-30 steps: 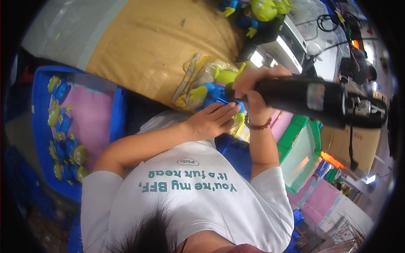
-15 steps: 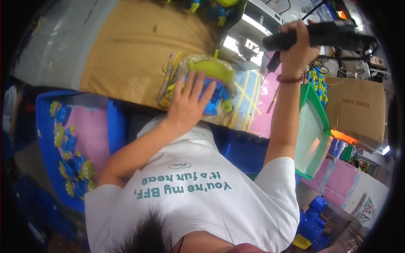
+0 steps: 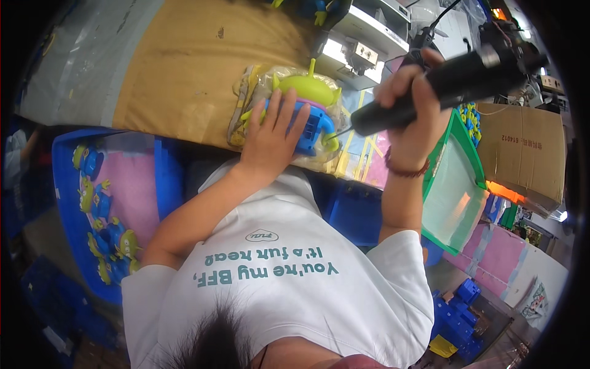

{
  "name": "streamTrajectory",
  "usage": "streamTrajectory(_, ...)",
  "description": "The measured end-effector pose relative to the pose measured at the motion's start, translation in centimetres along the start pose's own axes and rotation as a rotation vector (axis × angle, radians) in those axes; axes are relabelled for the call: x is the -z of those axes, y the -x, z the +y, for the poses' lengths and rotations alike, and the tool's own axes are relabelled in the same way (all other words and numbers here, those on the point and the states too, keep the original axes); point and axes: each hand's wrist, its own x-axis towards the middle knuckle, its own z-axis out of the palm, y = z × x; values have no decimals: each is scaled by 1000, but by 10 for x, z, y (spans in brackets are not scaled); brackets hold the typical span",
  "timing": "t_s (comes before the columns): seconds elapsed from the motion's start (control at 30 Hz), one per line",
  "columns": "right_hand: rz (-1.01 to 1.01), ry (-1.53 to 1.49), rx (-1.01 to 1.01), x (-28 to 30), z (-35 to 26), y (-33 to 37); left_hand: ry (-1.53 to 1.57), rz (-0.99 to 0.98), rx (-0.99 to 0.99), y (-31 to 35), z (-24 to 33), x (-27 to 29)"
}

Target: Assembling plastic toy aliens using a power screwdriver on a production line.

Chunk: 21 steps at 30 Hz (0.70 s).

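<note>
Left hand (image 3: 270, 138) lay flat on the toy (image 3: 305, 114), fingers (image 3: 289, 114) spread over its blue body, pressing rather than gripping. Toy: green alien head with antenna, blue body, lying on a clear bag at the near edge of the tabletop (image 3: 184, 67), at scene centre. Right hand (image 3: 413, 104) was raised to the right of the toy, fingers clenched round a black power screwdriver (image 3: 442, 80), held slanting, tip pointing down-left, close to the toy's right side; contact could not be made out. Red-brown bracelet (image 3: 405, 170) sat on the right wrist. Tabletop was covered in tan cardboard, with grey sheet farther left. Blue crate (image 3: 163, 178) sat at near left, lined with pink, with a row of green-and-blue figures (image 3: 101, 209) along its left side. Green-framed tray (image 3: 458, 184) stood at right, below the right hand, and a cardboard box (image 3: 528, 147) beyond it. White machine (image 3: 369, 31) stood at far centre, behind the toy.
</note>
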Motion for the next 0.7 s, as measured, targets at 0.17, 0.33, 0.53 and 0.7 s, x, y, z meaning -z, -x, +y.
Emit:
streamTrajectory(0.17,-101,-53,59,-16,4,43,5,41,-14,1,-2,-5)
streamTrajectory(0.33,-209,35,112,-17,7,57,-29,44,-9,-1,0,-3)
streamTrajectory(0.53,-360,-23,247,-10,30,67,-35,77,-24,1,-2,-6)
streamTrajectory(0.7,-470,-110,296,-8,32,70,-51,91,-22,2,-1,-6)
